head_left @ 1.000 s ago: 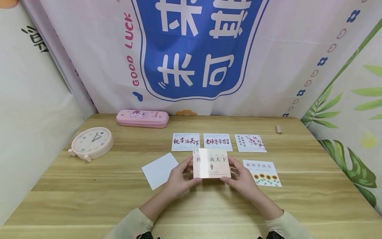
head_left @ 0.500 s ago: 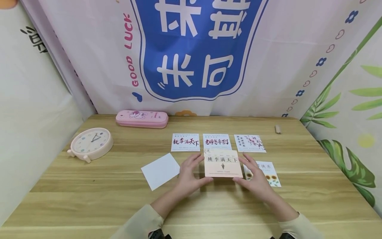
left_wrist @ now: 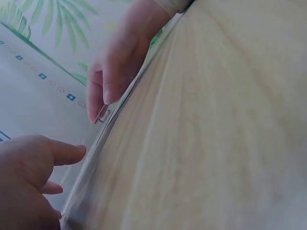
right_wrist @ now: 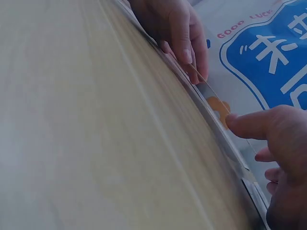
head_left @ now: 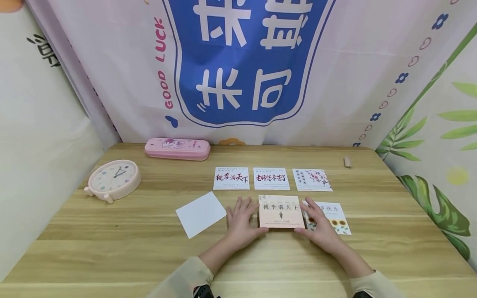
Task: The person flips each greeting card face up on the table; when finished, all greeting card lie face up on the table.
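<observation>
A cream card (head_left: 281, 212) with black Chinese characters lies flat between my two hands, close over the wooden table. My left hand (head_left: 241, 225) pinches its left side, thumb at the lower left corner. The right hand (head_left: 321, 231) pinches the opposite side, its thumb near the lower right corner. Edge-on in the right wrist view, the card (right_wrist: 211, 91) shows as a thin line between the fingers. A sunflower card (head_left: 335, 217) lies partly covered by my right hand. Left of my left hand is a blank white card (head_left: 201, 214).
Behind the hands lie a red-lettered card (head_left: 231, 178), a second red-lettered card (head_left: 271, 179) and a blossom card (head_left: 312, 180) in a row. A pink pencil case (head_left: 177, 149), a round clock (head_left: 114, 179) and a small brown stub (head_left: 347, 162) are farther out.
Both hands have carried the cream card to the right and lowered it toward the table. It has tipped flatter and its glare is gone; the right hand now overlaps the sunflower card.
</observation>
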`<state>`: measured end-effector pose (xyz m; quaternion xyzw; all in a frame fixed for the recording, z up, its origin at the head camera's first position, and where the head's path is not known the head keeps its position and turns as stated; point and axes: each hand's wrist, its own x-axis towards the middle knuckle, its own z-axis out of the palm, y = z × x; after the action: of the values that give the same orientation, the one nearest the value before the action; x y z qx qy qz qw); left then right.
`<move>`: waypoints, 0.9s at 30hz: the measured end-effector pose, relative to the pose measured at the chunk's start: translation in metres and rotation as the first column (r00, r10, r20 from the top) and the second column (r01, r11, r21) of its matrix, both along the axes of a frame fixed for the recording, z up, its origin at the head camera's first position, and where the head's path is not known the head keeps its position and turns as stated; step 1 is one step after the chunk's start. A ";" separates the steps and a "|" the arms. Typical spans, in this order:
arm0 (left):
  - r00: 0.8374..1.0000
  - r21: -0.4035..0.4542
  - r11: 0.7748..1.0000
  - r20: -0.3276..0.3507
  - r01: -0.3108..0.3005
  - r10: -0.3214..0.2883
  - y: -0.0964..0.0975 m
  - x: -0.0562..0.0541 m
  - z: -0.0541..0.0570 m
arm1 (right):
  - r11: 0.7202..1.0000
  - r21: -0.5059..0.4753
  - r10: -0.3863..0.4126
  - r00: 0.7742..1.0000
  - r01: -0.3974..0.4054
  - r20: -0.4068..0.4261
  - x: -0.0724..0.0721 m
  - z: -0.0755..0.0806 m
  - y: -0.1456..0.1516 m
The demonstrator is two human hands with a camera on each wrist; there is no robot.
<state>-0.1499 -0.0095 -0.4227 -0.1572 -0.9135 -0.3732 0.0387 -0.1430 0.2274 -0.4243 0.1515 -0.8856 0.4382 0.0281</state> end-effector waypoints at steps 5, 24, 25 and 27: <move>1.000 -0.096 0.995 0.003 -0.001 0.002 0.000 0.000 -0.007 | 0.994 0.112 0.019 1.000 -0.016 -0.020 -0.002 -0.009 -0.002; 0.999 -0.225 0.974 -0.022 0.033 -0.039 -0.002 0.001 -0.009 | 0.967 0.254 0.005 0.995 0.020 -0.099 -0.004 -0.013 -0.008; 0.999 -0.224 0.974 -0.023 0.032 -0.038 -0.002 0.001 -0.008 | 0.967 0.255 0.005 0.995 0.021 -0.101 -0.004 -0.013 -0.008; 0.999 -0.223 0.974 -0.023 0.033 -0.039 -0.002 0.001 -0.008 | 0.967 0.255 0.004 0.995 0.022 -0.102 -0.004 -0.013 -0.008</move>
<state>-0.1489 -0.0115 -0.4308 -0.1823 -0.9459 -0.2669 0.0262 -0.1471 0.2199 -0.4373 0.1719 -0.9328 0.3119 0.0552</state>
